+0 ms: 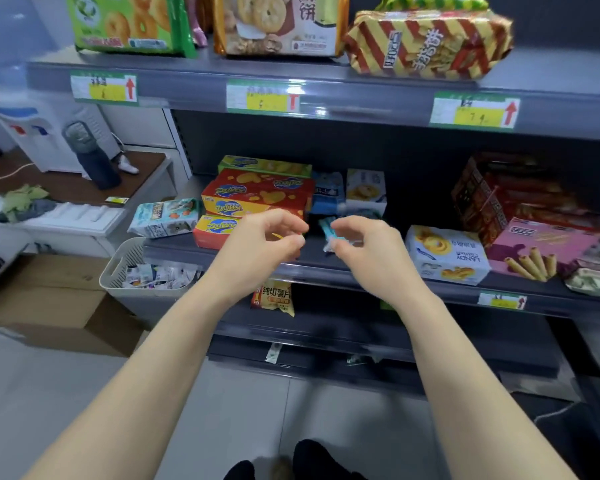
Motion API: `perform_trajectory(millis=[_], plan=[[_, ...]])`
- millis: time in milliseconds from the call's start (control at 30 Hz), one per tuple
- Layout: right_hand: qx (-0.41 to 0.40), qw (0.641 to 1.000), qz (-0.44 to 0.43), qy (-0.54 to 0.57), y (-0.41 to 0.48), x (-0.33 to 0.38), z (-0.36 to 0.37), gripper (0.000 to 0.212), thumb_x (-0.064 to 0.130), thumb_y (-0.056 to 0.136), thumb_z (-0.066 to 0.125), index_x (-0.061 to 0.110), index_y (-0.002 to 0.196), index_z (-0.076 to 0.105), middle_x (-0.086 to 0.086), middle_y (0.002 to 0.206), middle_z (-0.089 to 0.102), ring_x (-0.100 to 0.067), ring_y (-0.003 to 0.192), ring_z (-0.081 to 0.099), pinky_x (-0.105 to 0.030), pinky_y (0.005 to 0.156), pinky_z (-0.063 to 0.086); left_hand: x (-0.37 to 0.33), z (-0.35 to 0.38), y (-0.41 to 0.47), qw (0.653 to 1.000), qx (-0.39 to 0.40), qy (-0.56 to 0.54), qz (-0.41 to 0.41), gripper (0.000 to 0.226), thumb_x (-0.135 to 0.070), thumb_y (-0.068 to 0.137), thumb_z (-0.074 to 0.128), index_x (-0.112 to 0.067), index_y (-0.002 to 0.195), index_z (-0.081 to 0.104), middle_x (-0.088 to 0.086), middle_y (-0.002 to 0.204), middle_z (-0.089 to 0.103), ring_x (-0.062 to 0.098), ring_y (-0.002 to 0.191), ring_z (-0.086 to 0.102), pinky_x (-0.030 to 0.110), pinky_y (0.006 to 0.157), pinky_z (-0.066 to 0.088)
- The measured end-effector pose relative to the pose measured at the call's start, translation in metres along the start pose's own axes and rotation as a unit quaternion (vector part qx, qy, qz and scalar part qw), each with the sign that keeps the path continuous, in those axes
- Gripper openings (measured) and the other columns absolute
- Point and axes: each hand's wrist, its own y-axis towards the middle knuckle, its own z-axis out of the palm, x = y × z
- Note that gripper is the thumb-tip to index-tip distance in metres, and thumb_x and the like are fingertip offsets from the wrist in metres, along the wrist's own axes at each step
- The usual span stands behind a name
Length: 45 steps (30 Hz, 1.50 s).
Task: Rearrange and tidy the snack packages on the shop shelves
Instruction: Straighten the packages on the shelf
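Both my hands reach to the front of the middle shelf point(326, 263). My right hand point(371, 251) pinches a small blue snack packet point(329, 230) between thumb and fingers. My left hand point(267, 240) has its fingers curled, with a thin yellow sliver showing at its fingertips; what that is I cannot tell. Just behind my left hand stand stacked red and yellow cracker boxes point(257, 195). A pale blue pack point(165, 218) lies at the shelf's left end. A white cookie box point(445, 254) and a pink wafer-roll box point(541, 247) lie to the right.
The top shelf holds a green biscuit bag point(129, 22), a brown biscuit bag point(278, 26) and a red-striped bag point(426, 43). A white basket point(118, 265) of small packets hangs at the left. A chip bag point(274, 296) sits on the lower shelf. Cardboard boxes point(49, 299) lie on the floor.
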Motion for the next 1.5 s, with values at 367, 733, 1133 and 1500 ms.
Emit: perform_trajectory(millis=[367, 733, 1133, 1500], plan=[[-0.04, 0.996, 0.072, 0.023, -0.045, -0.105, -0.095, 0.034, 0.016, 0.094, 0.054, 0.013, 0.127, 0.058, -0.001, 0.125, 0.061, -0.014, 0.117, 0.055, -0.019, 0.089, 0.037, -0.036, 0.128, -0.014, 0.999, 0.033, -0.019, -0.025, 0.012, -0.01, 0.09, 0.059, -0.02, 0.089, 0.064, 0.001, 0.079, 0.065, 0.017, 0.076, 0.062, 0.039, 0.081, 0.055], [-0.07, 0.987, 0.129, 0.061, -0.038, -0.177, -0.142, 0.04, 0.013, 0.093, 0.055, 0.009, 0.133, 0.052, -0.006, 0.134, 0.055, -0.018, 0.123, 0.051, -0.026, 0.099, 0.037, -0.051, 0.217, 0.028, 0.997, 0.045, -0.026, -0.053, 0.012, -0.015, 0.091, 0.057, -0.026, 0.089, 0.061, -0.004, 0.081, 0.063, 0.017, 0.08, 0.061, 0.041, 0.087, 0.054], [-0.056, 0.97, 0.225, 0.078, 0.023, -0.248, -0.12, 0.052, 0.013, 0.092, 0.058, 0.004, 0.14, 0.04, -0.01, 0.138, 0.05, -0.026, 0.123, 0.051, -0.026, 0.094, 0.04, 0.008, 0.268, 0.126, 0.986, 0.075, 0.016, -0.146, 0.04, -0.018, 0.093, 0.057, -0.003, 0.129, 0.047, 0.007, 0.115, 0.055, 0.022, 0.106, 0.054, 0.029, 0.088, 0.041], [-0.056, 0.939, 0.304, 0.15, 0.059, -0.286, -0.096, 0.031, 0.024, 0.093, 0.055, 0.006, 0.117, 0.056, -0.009, 0.111, 0.065, -0.026, 0.099, 0.061, -0.03, 0.079, 0.044, 0.037, 0.294, 0.166, 0.97, 0.072, 0.008, -0.233, 0.018, -0.017, 0.095, 0.051, -0.004, 0.089, 0.062, 0.008, 0.072, 0.051, 0.02, 0.059, 0.04, 0.029, 0.058, 0.03]])
